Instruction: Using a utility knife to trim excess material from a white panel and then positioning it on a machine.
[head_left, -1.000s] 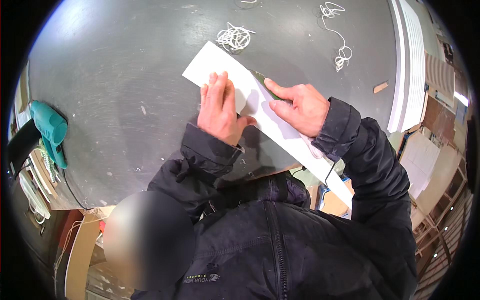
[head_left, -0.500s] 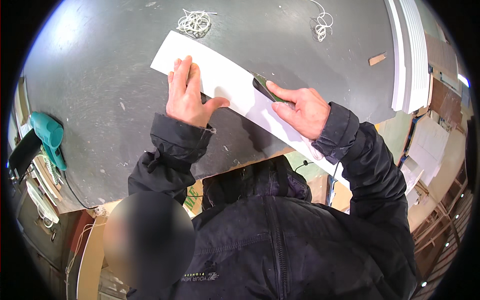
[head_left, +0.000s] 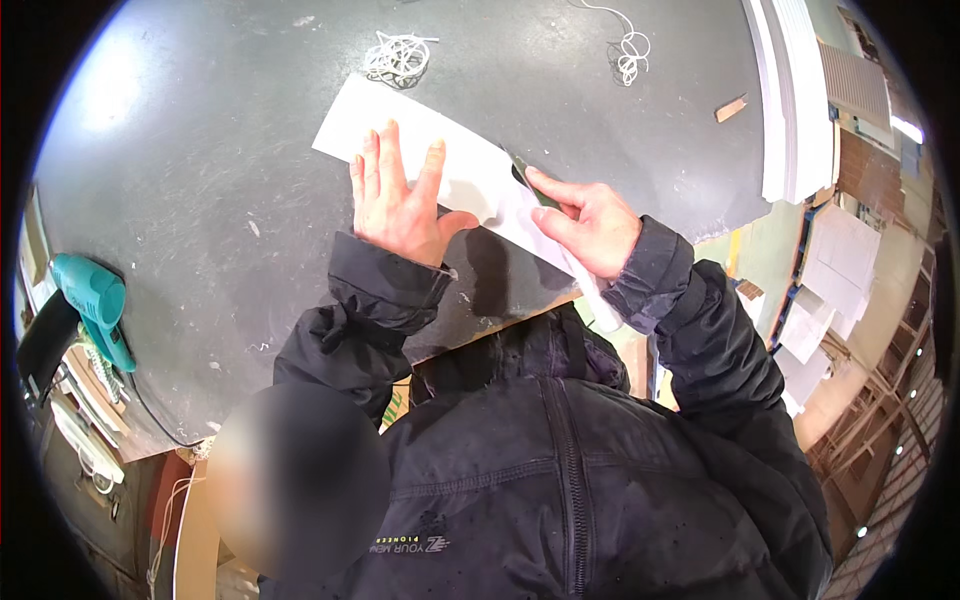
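A long white strip (head_left: 460,150) lies slantwise on the dark grey worktable (head_left: 230,250), its near end reaching past the table's front edge. My left hand (head_left: 400,205) rests on its far part, fingers spread and nothing in them. Over the strip's right-hand edge, my right hand (head_left: 592,225) pinches a flat dark green piece (head_left: 522,172) between thumb and fingers. That piece touches or nearly touches the strip; its exact kind is hard to make out, being partly hidden by the fingers.
Two tangles of white cord, one at the far middle (head_left: 398,60) and one farther right (head_left: 630,55), lie on the table. A small brown scrap (head_left: 731,108) is near stacked white panels (head_left: 795,110). A teal heat gun (head_left: 90,290) with its cable sits at the left edge.
My left hand's fingers have spread wider on the strip. Less of the strip shows beyond my right wrist. My right hand still holds the green piece; the whole view has shifted slightly.
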